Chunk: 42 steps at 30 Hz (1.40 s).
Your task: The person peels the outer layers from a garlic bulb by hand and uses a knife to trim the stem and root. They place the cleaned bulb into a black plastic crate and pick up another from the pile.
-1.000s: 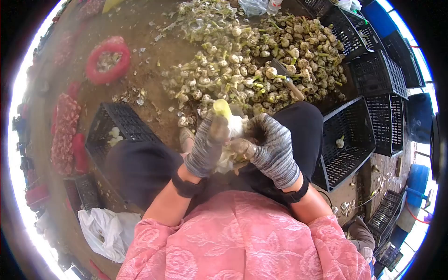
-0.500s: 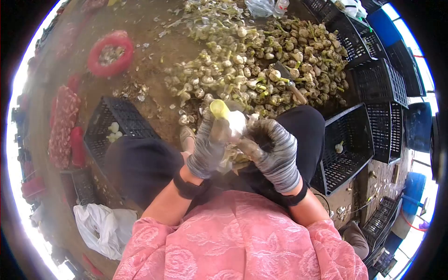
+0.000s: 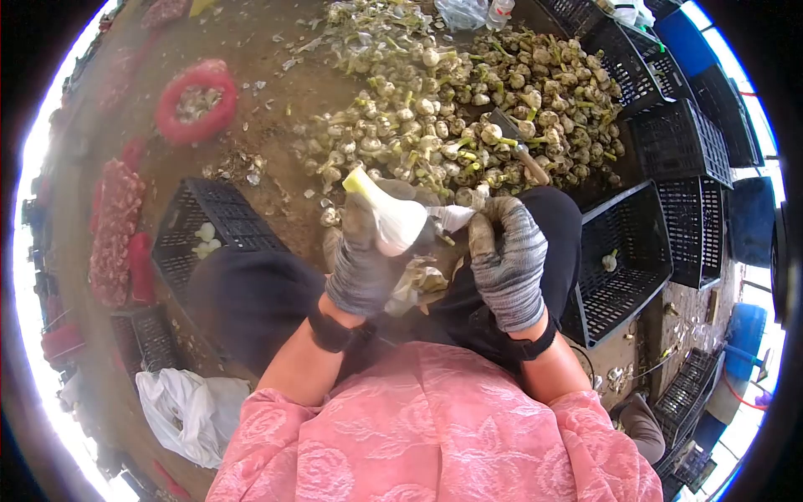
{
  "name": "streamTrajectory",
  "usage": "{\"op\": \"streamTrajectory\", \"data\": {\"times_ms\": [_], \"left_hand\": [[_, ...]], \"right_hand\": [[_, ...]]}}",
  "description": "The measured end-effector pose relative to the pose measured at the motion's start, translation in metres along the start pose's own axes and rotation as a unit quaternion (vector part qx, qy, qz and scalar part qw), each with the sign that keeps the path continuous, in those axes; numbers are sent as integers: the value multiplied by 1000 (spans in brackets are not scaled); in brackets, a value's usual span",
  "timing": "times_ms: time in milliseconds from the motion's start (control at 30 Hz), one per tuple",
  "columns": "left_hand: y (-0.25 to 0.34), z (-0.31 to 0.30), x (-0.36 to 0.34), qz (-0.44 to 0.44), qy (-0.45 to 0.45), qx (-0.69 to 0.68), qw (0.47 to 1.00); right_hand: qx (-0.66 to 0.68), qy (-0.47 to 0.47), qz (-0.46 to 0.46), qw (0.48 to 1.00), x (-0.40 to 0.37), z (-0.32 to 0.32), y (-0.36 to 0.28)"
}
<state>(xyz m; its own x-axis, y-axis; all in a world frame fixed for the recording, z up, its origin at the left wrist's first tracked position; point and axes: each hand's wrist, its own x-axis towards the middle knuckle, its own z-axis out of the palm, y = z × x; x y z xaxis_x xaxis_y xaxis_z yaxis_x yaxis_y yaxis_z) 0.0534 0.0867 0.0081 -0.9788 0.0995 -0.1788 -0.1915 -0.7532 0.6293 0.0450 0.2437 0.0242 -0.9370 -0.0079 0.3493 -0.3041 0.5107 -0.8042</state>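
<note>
A white garlic bulb with a short green-yellow stem (image 3: 398, 224) is held in my left hand (image 3: 361, 255), which wears a grey glove. My right hand (image 3: 507, 263), gloved too, pinches a strip of pale papery skin (image 3: 454, 217) just right of the bulb. Loose peelings (image 3: 421, 283) lie between my legs, below the hands. Beyond the hands spreads a big heap of unpeeled garlic (image 3: 435, 125), and a knife with a wooden handle (image 3: 532, 165) rests on it.
A black crate (image 3: 623, 259) with one bulb stands by my right knee. Another crate (image 3: 219, 209) holding a few white bulbs is at my left. More crates line the right side. Red net sacks (image 3: 117, 226) and a white bag (image 3: 188, 414) lie at the left.
My right hand has moved right, away from the bulb, drawing a strip of skin outward. The bulb has tilted in my left hand and shows more of its white side.
</note>
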Motion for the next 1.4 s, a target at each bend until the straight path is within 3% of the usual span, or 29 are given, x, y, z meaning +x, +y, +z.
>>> {"op": "streamTrajectory", "data": {"times_ms": [100,167,200,233,267,300,333,367,400,467,500,567,600,633,667,700,767,833,867,900,967,1100,1133,1167,1233,1267,1333,1367,1400], "left_hand": [[1,-3,4,-37,88,1,995],[-4,-59,2,-62,39,-162,984],[-7,-87,1,-80,19,-239,968],[1,-46,5,-107,-92,-280,949],[-1,-43,7,-99,-83,-268,955],[-3,-40,9,-91,-74,-255,960],[-5,-32,5,-12,-12,21,1000],[-6,-23,2,17,7,141,990],[-6,-11,-1,39,33,260,964],[-9,0,-6,-16,-14,243,970],[-10,0,-5,-18,-17,244,970],[-14,-1,-2,-35,-75,202,976],[-16,-1,0,8,-72,345,936],[-18,-1,3,49,-57,481,873],[-21,-5,3,60,-23,433,899],[-23,-9,7,91,-30,511,854],[-25,-15,15,157,-28,653,740],[-31,17,8,129,50,300,944],[-25,13,10,100,20,372,923],[-19,9,12,76,-14,443,893],[-25,52,10,-105,-38,134,985],[-52,54,26,84,-272,443,850],[-47,66,24,13,-244,411,878],[-47,68,20,-44,-180,377,907],[-35,66,26,-126,-137,283,941],[-32,61,31,-127,-134,283,941],[-30,47,39,-98,-34,365,925],[-30,41,44,-98,-30,364,926],[-30,35,49,-76,-20,367,927]], "right_hand": [[-29,-21,-44,998,2,2,12],[-170,-140,-86,972,-8,2,23],[-201,-224,-6,954,-9,0,17],[-250,-318,13,914,-7,5,18],[-152,-318,37,935,-18,14,29],[-79,-241,3,967,-17,5,15],[72,-223,9,972,-9,-8,0],[158,-188,-9,969,-9,-10,-7],[190,-216,58,956,-9,-18,-14],[306,-225,162,911,-10,-28,-20],[306,-221,162,912,-13,-27,-15],[418,-223,220,852,-20,-24,-2],[419,-254,253,834,-17,-35,-4],[420,-252,252,834,-18,-40,-1],[339,-279,216,872,-20,-44,3],[254,-302,177,902,-21,-47,7],[194,-273,132,933,-27,-47,11],[50,-221,52,973,-28,-49,15],[51,-219,54,973,-28,-49,15],[161,-191,99,963,-27,-49,13],[350,-156,164,909,-21,-54,7],[524,-55,256,810,-27,-63,33],[469,29,218,856,-25,-68,46],[527,51,278,802,-25,-83,59],[671,219,274,653,-29,-106,88],[688,255,293,613,-36,-119,109],[658,352,360,561,-46,-130,143],[675,340,379,534,-48,-132,159],[671,290,385,562,-47,-130,175]]}}
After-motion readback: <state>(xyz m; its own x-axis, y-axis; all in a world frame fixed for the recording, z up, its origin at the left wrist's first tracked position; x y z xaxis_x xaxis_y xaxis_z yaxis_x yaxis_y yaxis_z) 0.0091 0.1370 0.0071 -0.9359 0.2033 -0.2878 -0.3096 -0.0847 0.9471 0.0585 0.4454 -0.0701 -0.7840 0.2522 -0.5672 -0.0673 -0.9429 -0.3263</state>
